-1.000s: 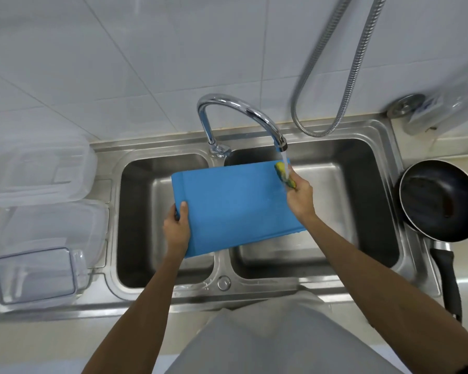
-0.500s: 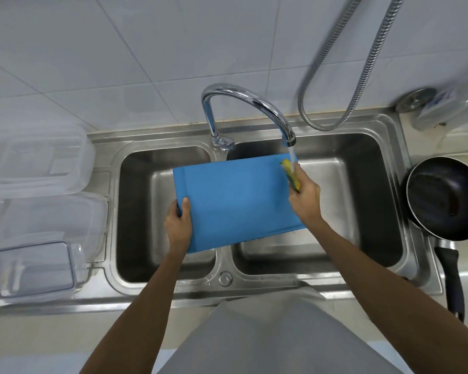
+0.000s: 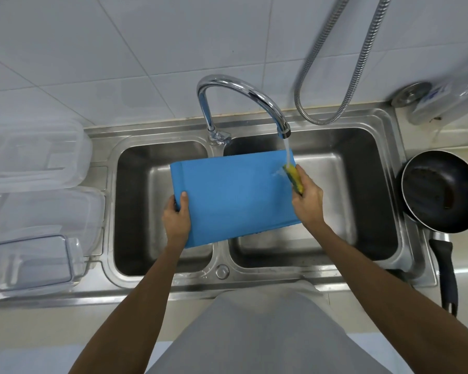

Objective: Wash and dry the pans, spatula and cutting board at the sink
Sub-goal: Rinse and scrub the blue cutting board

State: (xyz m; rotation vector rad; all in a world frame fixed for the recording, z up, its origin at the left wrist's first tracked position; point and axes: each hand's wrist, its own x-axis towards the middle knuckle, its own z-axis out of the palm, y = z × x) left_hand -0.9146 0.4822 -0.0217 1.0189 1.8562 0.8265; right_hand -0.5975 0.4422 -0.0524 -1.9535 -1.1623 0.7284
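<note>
The steel double sink fills the middle of the frame, its tap arching from the centre toward the right basin with water running. Held across the divider between the two basins, in the centre of the frame, is the blue cutting board, roughly level and slightly skewed, its near edge lower left.

Compared with a second ago, the board sits much as it did, but the water now lands right at its upper right corner, where a small wet splash shows, and the sponge has slid a little down that edge. I read this as the board being wetted and scrubbed, so washing of it is under way and drying has not begun.

At the right edge of the frame a dark frying pan rests on the counter, well apart from both hands and apparently unwashed.

The left hand is clamped on the board's left edge, thumb on top. The right hand is closed around a yellow and green sponge, pressing it against the board's right edge just under the stream. The hands are apart, with the board between them.
</note>
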